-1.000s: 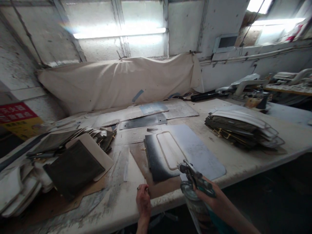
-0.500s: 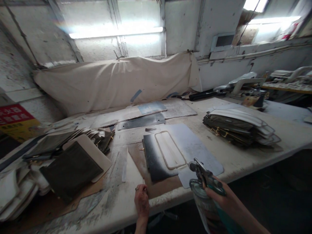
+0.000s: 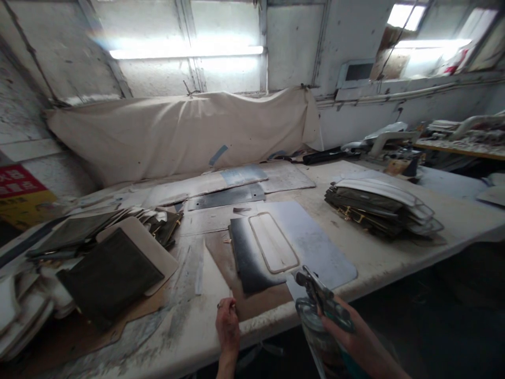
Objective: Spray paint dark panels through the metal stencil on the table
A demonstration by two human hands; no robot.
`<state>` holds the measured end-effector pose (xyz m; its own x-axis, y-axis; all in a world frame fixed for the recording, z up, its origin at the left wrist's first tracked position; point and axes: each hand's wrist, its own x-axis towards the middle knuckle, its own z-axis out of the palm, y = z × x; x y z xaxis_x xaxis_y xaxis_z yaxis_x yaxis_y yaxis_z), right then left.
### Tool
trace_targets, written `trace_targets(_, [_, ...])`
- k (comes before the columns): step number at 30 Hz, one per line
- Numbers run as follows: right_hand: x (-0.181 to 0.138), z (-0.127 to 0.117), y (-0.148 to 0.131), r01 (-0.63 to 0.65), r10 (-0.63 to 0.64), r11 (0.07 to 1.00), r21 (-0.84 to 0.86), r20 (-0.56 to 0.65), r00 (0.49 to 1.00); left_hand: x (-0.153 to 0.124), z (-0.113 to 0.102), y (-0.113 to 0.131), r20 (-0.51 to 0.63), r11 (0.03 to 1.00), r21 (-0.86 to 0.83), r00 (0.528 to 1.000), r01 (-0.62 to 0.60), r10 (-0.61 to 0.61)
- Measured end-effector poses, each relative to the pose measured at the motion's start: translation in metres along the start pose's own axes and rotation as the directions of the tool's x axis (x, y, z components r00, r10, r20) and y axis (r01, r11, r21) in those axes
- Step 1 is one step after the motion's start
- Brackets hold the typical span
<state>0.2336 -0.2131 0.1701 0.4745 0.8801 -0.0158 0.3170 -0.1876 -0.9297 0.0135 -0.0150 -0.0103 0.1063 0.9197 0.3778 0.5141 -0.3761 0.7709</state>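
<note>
My right hand (image 3: pixel 335 321) is wrapped round the handle of a spray gun (image 3: pixel 315 289) with a cup (image 3: pixel 315 329) hanging under its head. The gun points over the front edge of the table toward a dark panel (image 3: pixel 256 281). On that panel lies a pale oblong with a raised rim (image 3: pixel 274 242), and a light grey sheet (image 3: pixel 323 247) extends to its right. At the table's edge rests my left hand (image 3: pixel 228 323), fingers curled in, left of the panel's near corner. Whatever those fingers hold, if anything, is hidden.
On the left are dark flap pieces (image 3: pixel 114 273) with pale backings and brass-coloured fittings. A stack of similar pieces (image 3: pixel 371 210) sits at right. Flat boards (image 3: pixel 209 187) lie at the back before a draped cloth (image 3: pixel 189 131). A sewing machine (image 3: pixel 389 142) stands far right.
The spray gun and my right hand have shifted slightly left and down. My left hand stays at the table edge, and the panel keeps its place. The view has turned a little.
</note>
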Motion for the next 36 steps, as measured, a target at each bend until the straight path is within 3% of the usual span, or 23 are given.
trace_targets(8, [-0.004, 0.018, -0.015, 0.025, -0.025, 1.0, 0.0, 0.125, 0.992, 0.0, -0.004, 0.0, -0.012, 1.0, -0.001, 1.0, -0.008, 0.008])
trace_targets(19, [0.003, 0.012, 0.008, -0.02, 0.022, 0.999, 0.036, -0.055, 0.998, 0.0, -0.004, -0.003, -0.005, 1.0, -0.003, 1.0, -0.016, 0.016])
trace_targets(27, [0.003, -0.002, 0.015, -0.062, 0.063, 0.998, 0.02, -0.06, 0.996, 0.001, -0.002, -0.005, 0.019, 1.0, -0.007, 1.0, -0.01, 0.01])
trace_targets(36, [0.003, -0.007, 0.028, -0.026, 0.024, 1.0, -0.012, -0.134, 0.991, 0.0, -0.005, -0.001, 0.007, 1.0, -0.01, 1.0, 0.002, -0.002])
